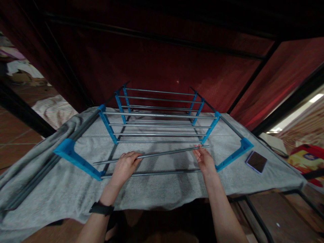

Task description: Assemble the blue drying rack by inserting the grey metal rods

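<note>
A loose grey metal rod point(164, 153) is held level across the front of a rack, slightly higher at its right end. My left hand point(128, 163) is closed around it left of its middle, with a dark band on that wrist. The fingers of my right hand point(203, 158) pinch it near its right end. Around it stands the rack with blue plastic side brackets point(78, 162) and several cross rods point(164, 126). The front right bracket point(233, 157) is beside my right hand. A lower front rod point(164, 173) joins the two front brackets.
The rack stands on a grey cloth point(177, 189) over a flat surface. Spare rods point(32, 185) lie at the left. A phone point(256, 162) lies at the right. A dark red panel point(157, 60) with a black frame rises behind. A brown stool-like top point(283, 216) is at lower right.
</note>
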The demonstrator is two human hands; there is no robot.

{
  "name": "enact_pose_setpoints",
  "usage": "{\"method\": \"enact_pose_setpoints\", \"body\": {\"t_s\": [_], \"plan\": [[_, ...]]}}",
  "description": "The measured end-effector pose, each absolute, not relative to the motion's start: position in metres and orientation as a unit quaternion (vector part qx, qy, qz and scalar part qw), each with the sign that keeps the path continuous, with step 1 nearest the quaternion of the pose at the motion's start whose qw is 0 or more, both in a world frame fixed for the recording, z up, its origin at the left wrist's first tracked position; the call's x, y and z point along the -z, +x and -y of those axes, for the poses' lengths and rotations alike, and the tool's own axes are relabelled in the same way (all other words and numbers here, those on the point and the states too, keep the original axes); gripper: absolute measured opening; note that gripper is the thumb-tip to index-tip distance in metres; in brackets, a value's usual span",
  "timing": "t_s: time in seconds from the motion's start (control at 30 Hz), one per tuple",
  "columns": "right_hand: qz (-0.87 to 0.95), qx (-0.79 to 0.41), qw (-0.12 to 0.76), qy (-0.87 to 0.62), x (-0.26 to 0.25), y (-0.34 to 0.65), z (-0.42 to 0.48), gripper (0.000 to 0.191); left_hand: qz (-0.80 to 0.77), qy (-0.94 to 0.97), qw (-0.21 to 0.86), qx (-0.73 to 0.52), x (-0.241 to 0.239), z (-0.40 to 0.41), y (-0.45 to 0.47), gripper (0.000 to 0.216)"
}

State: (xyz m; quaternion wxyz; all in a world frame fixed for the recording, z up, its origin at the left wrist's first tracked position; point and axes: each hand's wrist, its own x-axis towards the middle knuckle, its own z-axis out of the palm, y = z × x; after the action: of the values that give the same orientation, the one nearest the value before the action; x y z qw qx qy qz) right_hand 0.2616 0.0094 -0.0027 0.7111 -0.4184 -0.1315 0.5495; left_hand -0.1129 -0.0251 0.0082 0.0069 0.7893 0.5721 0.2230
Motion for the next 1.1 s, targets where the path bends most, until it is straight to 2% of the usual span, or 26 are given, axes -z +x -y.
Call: {"method": "enact_pose_setpoints", "body": {"t_s": [0.3,0.67,0.83,1.1], "plan": [[0.072,-0.545,0.691,-0.469,0.006,0.284,-0.012,0.011,-0.643,0.743,-0.024,-0.184,-0.007,0.026,-0.133,0.023],[0.064,-0.552,0.66,-0.506,0.015,0.301,-0.015,0.019,-0.792,0.541,-0.036,-0.282,-0.012,0.033,-0.143,0.015],[0.053,-0.548,0.666,-0.504,0.018,0.305,-0.015,0.021,-0.752,0.47,0.05,-0.46,-0.01,0.029,-0.148,0.014],[0.023,-0.542,0.661,-0.518,0.015,0.306,-0.015,0.022,-0.576,0.283,0.288,-0.71,-0.001,0.013,-0.149,0.028]]}}
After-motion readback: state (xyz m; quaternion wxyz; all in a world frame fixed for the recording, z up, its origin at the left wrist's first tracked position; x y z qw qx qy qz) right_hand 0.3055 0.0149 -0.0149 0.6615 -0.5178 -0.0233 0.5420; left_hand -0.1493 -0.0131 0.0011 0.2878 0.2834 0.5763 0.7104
